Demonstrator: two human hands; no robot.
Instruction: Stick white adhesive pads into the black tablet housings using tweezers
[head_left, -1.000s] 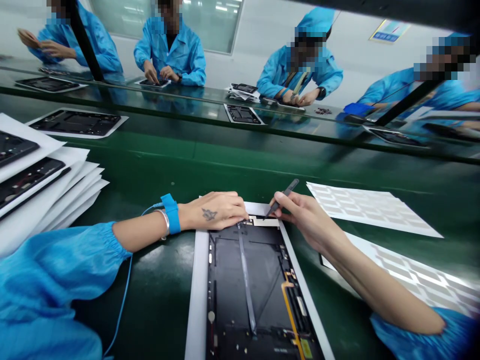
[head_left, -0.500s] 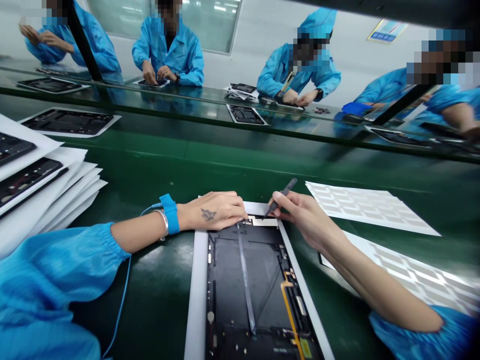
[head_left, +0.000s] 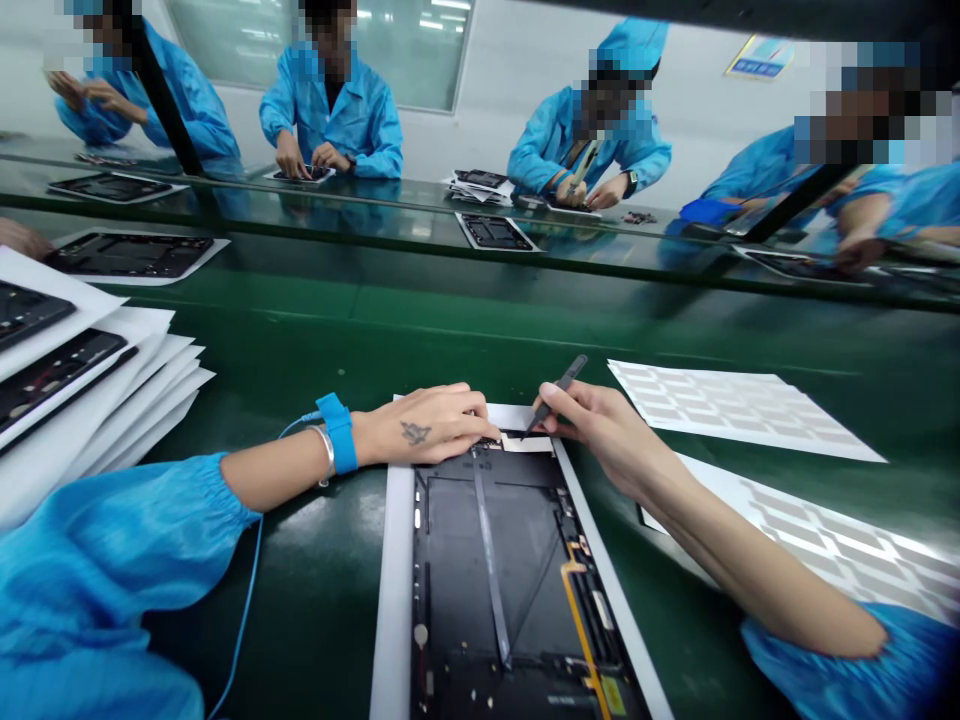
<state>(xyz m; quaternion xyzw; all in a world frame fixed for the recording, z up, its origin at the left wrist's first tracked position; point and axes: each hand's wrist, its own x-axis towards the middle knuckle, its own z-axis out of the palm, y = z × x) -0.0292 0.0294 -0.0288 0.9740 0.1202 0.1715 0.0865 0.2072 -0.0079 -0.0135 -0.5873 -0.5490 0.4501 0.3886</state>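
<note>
A black tablet housing [head_left: 450, 540] lies open, inner side up, on a white sheet [head_left: 391, 590]. Along its top edge is a pale adhesive strip [head_left: 527, 444]. My right hand [head_left: 589, 415] grips black tweezers [head_left: 561, 388], whose tip points down at the strip. At the top left of the housing rests my left hand [head_left: 431, 425], with bent fingers held together and fingertips by the strip's left end. Anything pinched there is hidden. A grey ribbon [head_left: 491, 560] and an orange flex cable [head_left: 581, 615] run down the housing.
White sheets interleaved with housings are stacked [head_left: 142, 400] at left. Two sticker sheets [head_left: 739, 405] lie at right. Another housing [head_left: 127, 254] sits far left, near a co-worker's hand [head_left: 22, 240]. A blue cord [head_left: 244, 620] trails from my wrist strap. Co-workers sit across the green bench [head_left: 337, 320].
My hands keep almost the same place, with the tweezers' tip shifted slightly left. A co-worker's hand has come into view at the left edge. The camera view has tilted slightly.
</note>
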